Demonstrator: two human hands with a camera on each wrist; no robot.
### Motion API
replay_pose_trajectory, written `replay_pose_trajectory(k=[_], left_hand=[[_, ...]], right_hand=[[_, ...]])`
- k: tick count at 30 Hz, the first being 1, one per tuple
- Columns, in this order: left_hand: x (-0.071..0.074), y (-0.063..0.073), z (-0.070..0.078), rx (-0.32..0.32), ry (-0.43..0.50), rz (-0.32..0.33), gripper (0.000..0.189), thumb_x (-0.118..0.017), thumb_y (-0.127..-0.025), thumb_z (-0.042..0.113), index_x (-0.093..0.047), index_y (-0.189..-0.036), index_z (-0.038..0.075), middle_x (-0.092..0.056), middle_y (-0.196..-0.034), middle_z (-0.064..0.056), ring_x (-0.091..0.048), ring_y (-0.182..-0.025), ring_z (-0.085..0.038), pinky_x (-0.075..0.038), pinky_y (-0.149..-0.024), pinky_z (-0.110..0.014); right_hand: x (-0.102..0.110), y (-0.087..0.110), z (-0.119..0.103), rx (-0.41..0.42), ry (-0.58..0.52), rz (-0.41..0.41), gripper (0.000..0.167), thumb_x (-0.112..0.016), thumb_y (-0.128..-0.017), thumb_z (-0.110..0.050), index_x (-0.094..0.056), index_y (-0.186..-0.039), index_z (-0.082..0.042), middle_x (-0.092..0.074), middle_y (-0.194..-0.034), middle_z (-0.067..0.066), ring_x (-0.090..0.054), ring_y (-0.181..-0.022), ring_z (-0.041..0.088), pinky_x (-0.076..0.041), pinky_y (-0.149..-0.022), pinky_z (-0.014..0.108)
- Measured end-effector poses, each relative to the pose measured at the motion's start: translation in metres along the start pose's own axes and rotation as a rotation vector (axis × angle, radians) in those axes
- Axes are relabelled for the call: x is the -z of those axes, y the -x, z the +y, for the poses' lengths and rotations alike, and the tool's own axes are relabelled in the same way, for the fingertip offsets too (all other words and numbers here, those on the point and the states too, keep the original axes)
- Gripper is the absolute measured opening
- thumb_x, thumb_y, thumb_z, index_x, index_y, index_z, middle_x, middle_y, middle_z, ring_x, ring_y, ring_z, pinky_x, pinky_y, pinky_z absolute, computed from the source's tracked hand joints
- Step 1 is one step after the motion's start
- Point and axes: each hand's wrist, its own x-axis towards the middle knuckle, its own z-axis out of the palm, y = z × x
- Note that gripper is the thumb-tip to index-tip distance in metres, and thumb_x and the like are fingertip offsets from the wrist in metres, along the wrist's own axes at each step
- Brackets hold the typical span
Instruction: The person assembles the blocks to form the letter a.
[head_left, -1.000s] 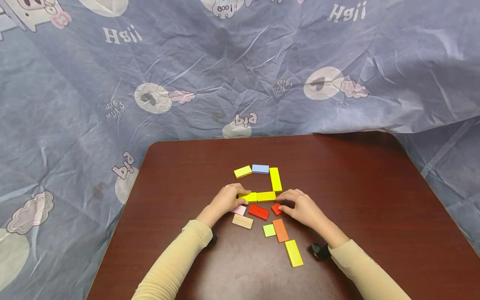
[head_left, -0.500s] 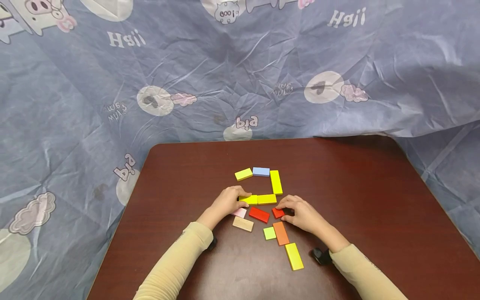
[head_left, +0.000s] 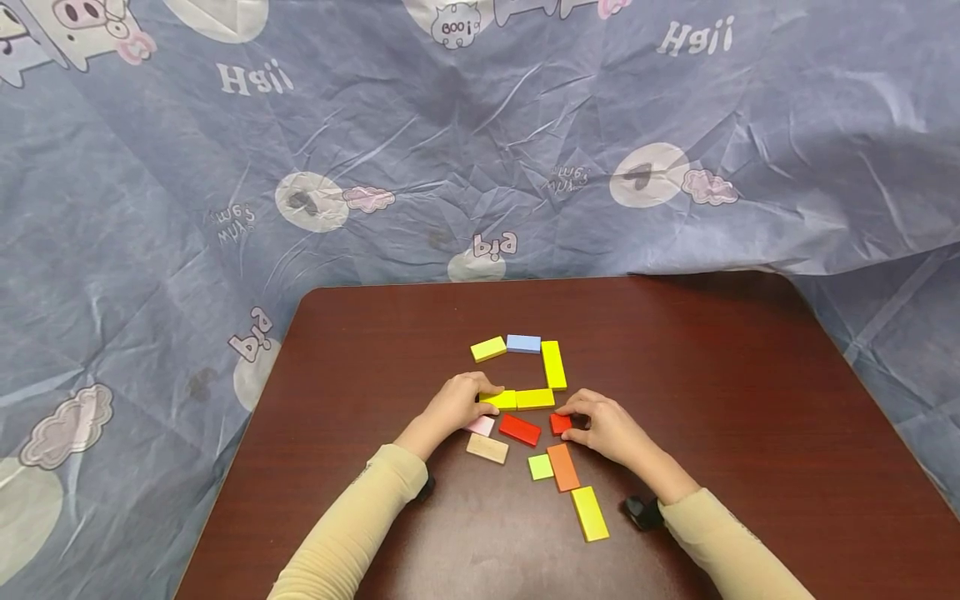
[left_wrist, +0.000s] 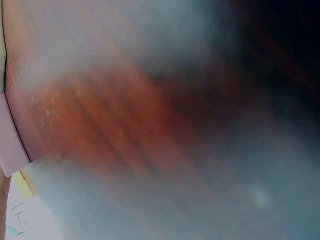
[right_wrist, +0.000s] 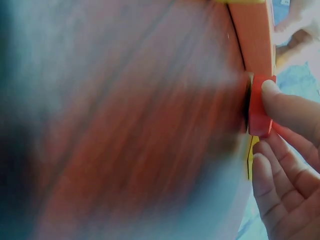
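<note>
My right hand (head_left: 603, 425) pinches a small red block (head_left: 560, 424) between thumb and fingers, low over the table. In the right wrist view the thumb lies on the red block (right_wrist: 259, 107), and the other fingers curl below it. The left hand (head_left: 453, 407) holds the left end of a yellow block (head_left: 501, 400) between thumb and index finger. That block meets another yellow block (head_left: 535, 399) end to end. Between the hands lies a longer red block (head_left: 519, 429). A pink block (head_left: 480, 426) is partly covered by the left hand.
Behind stand a pale yellow block (head_left: 489, 348), a blue block (head_left: 523, 343) and an upright-running yellow block (head_left: 553, 365). Nearer lie a wooden block (head_left: 487, 448), a lime block (head_left: 540, 467), an orange block (head_left: 563, 467) and a yellow block (head_left: 590, 513). A patterned cloth (head_left: 450, 150) hangs behind the table (head_left: 712, 358).
The fingers of my right hand have closed on the small red block and turned it from slanted to nearly square with the yellow row. The left hand has stayed in place.
</note>
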Motion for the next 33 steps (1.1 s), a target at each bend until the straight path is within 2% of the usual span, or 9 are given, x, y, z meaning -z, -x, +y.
replay_pose_trajectory(k=[4, 9, 21, 33], left_hand=[[0.000, 0.001, 0.000, -0.003, -0.007, -0.001, 0.036, -0.078, -0.085, 0.024, -0.073, -0.120, 0.017, -0.072, -0.104, 0.003, -0.065, -0.093, -0.015, -0.053, -0.086, -0.030], [0.000, 0.000, 0.001, 0.000, -0.016, -0.006, 0.036, -0.078, -0.085, 0.024, -0.073, -0.120, 0.017, -0.072, -0.105, 0.002, -0.065, -0.096, -0.016, -0.053, -0.088, -0.031], [0.001, 0.001, 0.002, -0.001, -0.007, 0.003, 0.036, -0.079, -0.084, 0.023, -0.073, -0.120, 0.017, -0.072, -0.105, 0.002, -0.065, -0.094, -0.016, -0.053, -0.086, -0.031], [0.000, -0.001, 0.001, -0.020, -0.009, 0.015, 0.035, -0.079, -0.084, 0.023, -0.075, -0.117, 0.016, -0.073, -0.104, 0.002, -0.066, -0.094, -0.016, -0.054, -0.088, -0.032]], right_hand=[[0.002, -0.002, 0.007, -0.030, -0.051, 0.055, 0.032, -0.087, -0.074, -0.015, -0.077, -0.104, -0.010, -0.065, -0.095, -0.001, -0.058, -0.078, 0.014, -0.050, -0.064, 0.021], [0.003, -0.007, 0.016, -0.054, -0.044, 0.100, 0.034, -0.087, -0.073, -0.014, -0.077, -0.105, -0.008, -0.066, -0.095, 0.001, -0.059, -0.081, 0.016, -0.052, -0.069, 0.025], [-0.001, -0.018, 0.016, -0.009, -0.033, 0.138, 0.033, -0.085, -0.076, -0.012, -0.075, -0.106, -0.004, -0.061, -0.098, 0.004, -0.061, -0.082, 0.018, -0.055, -0.071, 0.029], [-0.004, -0.023, 0.016, -0.069, -0.088, 0.146, 0.024, -0.085, -0.075, -0.009, -0.074, -0.097, -0.006, -0.057, -0.093, 0.004, -0.064, -0.081, 0.017, -0.058, -0.072, 0.031]])
